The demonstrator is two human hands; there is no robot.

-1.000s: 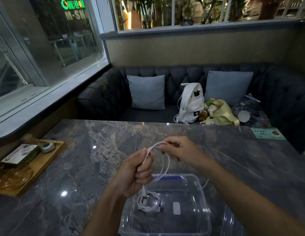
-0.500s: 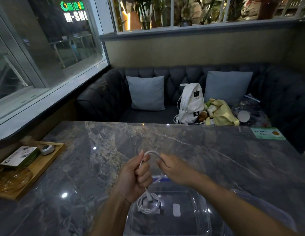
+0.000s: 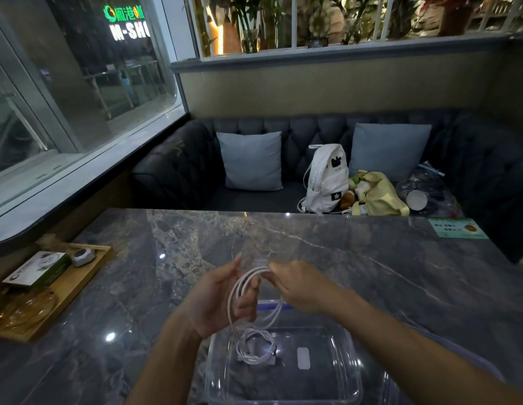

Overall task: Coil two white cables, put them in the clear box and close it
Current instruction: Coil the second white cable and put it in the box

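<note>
White cable [image 3: 240, 290] is held looped above the open clear box [image 3: 349, 355]: loops are draped over the left hand [image 3: 222, 299], fingers loosely curled around them; the top of the loop is pinched by the right hand [image 3: 298, 287]. Second coiled cable [image 3: 256, 347] is seen lying inside the box, on the marble table [image 3: 137, 287].

white cable [image 3: 240, 290] looped between hands
</note>
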